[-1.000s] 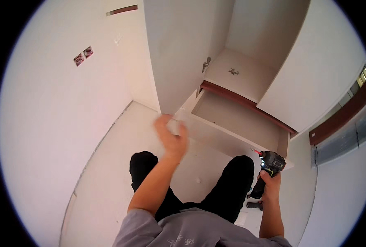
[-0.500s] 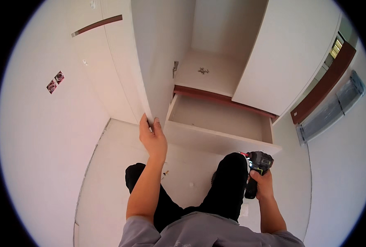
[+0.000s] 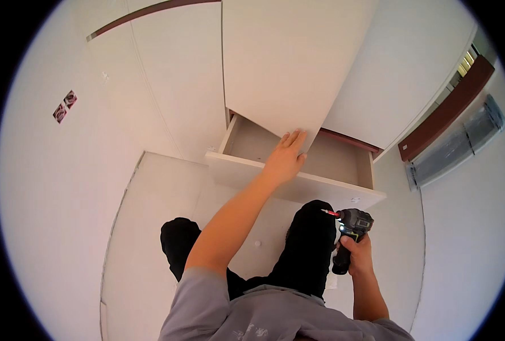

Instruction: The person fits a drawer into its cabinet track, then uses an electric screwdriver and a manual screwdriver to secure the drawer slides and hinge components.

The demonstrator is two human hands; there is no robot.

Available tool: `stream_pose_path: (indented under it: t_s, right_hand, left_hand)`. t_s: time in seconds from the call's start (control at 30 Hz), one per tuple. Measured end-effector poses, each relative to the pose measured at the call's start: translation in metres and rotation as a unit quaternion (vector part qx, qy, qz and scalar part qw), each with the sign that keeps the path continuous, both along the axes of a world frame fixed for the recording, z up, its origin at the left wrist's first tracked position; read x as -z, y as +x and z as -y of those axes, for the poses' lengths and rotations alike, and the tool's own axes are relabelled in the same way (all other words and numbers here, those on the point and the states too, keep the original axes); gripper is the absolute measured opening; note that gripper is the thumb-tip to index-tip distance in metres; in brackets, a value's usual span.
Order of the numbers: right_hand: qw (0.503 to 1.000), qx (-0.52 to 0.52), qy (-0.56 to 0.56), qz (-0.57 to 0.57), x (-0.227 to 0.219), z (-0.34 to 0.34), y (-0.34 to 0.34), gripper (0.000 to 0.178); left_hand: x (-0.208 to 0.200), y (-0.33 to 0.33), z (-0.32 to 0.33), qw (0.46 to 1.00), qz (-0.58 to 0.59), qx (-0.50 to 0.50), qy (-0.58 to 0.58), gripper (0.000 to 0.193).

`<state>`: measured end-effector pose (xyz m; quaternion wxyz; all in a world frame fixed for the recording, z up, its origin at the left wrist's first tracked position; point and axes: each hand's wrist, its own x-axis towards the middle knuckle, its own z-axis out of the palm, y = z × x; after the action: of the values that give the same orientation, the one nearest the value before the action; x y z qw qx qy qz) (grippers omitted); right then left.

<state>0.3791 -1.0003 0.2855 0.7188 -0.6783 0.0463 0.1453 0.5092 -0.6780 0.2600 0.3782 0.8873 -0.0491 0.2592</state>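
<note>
White door (image 3: 292,62) lies under the flat left hand (image 3: 285,158); the right hand (image 3: 359,254) grips a drill (image 3: 355,220).

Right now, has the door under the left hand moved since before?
Yes. Against the open drawer, the door has swung right: its lower corner, left of the drawer earlier, now hangs over it.

From my end I'm looking through the left head cam, a wide fisheye tipped steeply down. Grey shirt (image 3: 275,312) and knees (image 3: 306,244) are closest, low in frame; beyond them it faces the drawer (image 3: 332,190) and cabinet doors (image 3: 292,62).
</note>
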Motion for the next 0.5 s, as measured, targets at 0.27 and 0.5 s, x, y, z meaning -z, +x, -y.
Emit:
stream_pose_path:
  t_s: [0.27,0.5]
  right_hand:
    - [0.999,-0.025,-0.02,-0.005,-0.004,0.009,0.012,0.05]
    - [0.961,-0.154,-0.111,0.202,-0.043,-0.072,0.049,0.069]
  left_hand:
    - [0.068,-0.03,-0.023,0.961,-0.169,-0.037,0.214,0.034]
    - [0.072,-0.066,-0.024,0.983,-0.037,-0.001,0.179,0.029]
